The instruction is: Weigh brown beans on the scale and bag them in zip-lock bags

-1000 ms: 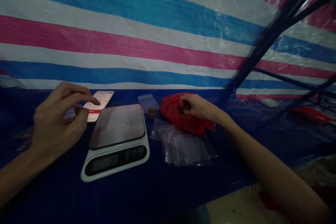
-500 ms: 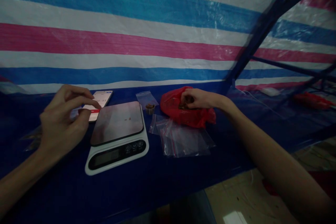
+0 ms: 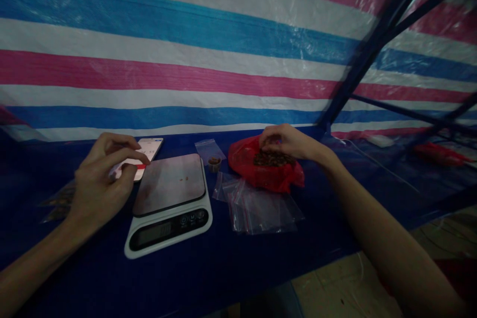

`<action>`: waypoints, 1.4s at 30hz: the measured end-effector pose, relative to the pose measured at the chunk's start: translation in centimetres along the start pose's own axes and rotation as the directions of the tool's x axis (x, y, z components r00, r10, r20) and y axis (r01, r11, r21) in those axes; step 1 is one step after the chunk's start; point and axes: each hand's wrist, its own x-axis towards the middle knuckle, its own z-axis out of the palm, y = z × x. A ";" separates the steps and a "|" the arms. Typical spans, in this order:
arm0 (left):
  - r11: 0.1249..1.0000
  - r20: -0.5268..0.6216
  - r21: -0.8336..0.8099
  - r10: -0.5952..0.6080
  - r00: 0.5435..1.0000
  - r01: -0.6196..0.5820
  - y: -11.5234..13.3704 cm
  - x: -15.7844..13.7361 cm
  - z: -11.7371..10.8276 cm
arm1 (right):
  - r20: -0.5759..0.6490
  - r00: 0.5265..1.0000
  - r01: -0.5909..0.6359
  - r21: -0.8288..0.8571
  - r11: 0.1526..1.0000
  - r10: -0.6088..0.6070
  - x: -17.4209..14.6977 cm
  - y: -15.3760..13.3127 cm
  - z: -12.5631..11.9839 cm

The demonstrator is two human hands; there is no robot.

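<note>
My left hand (image 3: 106,176) hovers by the left edge of a white kitchen scale (image 3: 171,184), thumb and forefinger curved with a gap between them and nothing in it. Two tiny bits lie on the scale's plate; its display is too dim to read. Over an open red plastic bag (image 3: 242,156), my right hand (image 3: 286,141) has its fingertips pinched together; what they hold, if anything, is hidden. Small dark brown pieces (image 3: 274,159) fill the bag. Between scale and bag stands a small clear cup (image 3: 214,165) with brown pieces inside.
Clear zip bags (image 3: 264,211) lie fanned in front of the red bag, and another zip bag (image 3: 207,149) is behind the cup. A lit phone (image 3: 152,146) rests behind the scale. Filled bags (image 3: 61,196) sit at left. A blue metal frame (image 3: 367,54) rises at right.
My right hand has lifted slightly out of the brown pieces, uncovering more of them. My left hand keeps its pose beside the scale. The whole view has shifted a little.
</note>
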 end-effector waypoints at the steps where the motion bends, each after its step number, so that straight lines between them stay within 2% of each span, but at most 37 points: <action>1: 1.000 0.000 -0.002 -0.003 1.000 0.003 0.0 0.0 0.0 | -0.014 1.000 0.003 0.048 0.999 -0.002 -0.1 -0.4 0.0; 3: 1.000 0.007 -0.009 0.000 1.000 0.000 0.0 0.0 0.0 | -0.038 0.999 0.017 0.179 0.984 -0.010 -0.1 -1.3 0.4; 6: 0.999 0.017 -0.042 0.025 1.000 -0.024 -0.2 0.0 0.0 | -0.039 0.998 0.060 0.401 0.914 -0.048 0.7 -3.2 2.4; 8: 0.998 0.020 -0.061 0.032 0.999 -0.030 -0.3 0.0 0.0 | -0.015 0.997 0.080 0.465 0.882 -0.082 1.9 -4.5 4.0; 12: 0.997 0.026 -0.079 0.010 1.000 -0.008 -0.5 -0.2 0.2 | 0.037 0.990 0.111 0.389 0.914 -0.136 4.9 -6.4 6.3; 17: 0.996 0.012 -0.090 0.009 1.000 -0.008 -0.4 -0.3 0.6 | 0.149 0.969 0.161 0.236 0.958 -0.200 7.6 -6.6 6.6; 21: 0.994 0.023 -0.100 0.039 0.999 -0.037 -0.5 -0.3 0.6 | 0.233 0.951 0.155 0.216 0.964 -0.205 8.2 -6.2 6.5; 26: 0.995 0.038 -0.095 0.014 0.999 -0.010 -0.5 -0.3 0.5 | 0.256 0.948 0.125 0.250 0.960 -0.190 8.5 -5.9 6.3; 35: 0.995 0.032 -0.094 0.029 0.999 -0.026 -0.6 -0.3 0.6 | 0.308 0.918 0.184 0.229 0.956 -0.251 9.2 -6.1 5.6; 39: 0.996 0.029 -0.088 0.018 0.999 -0.015 -0.6 -0.3 0.7 | 0.288 0.929 0.209 0.110 0.972 -0.232 9.6 -6.1 6.0; 42: 0.997 0.023 -0.079 -0.010 1.000 0.012 -0.4 -0.3 0.8 | 0.156 0.955 0.254 0.007 0.967 -0.252 9.6 -6.2 6.0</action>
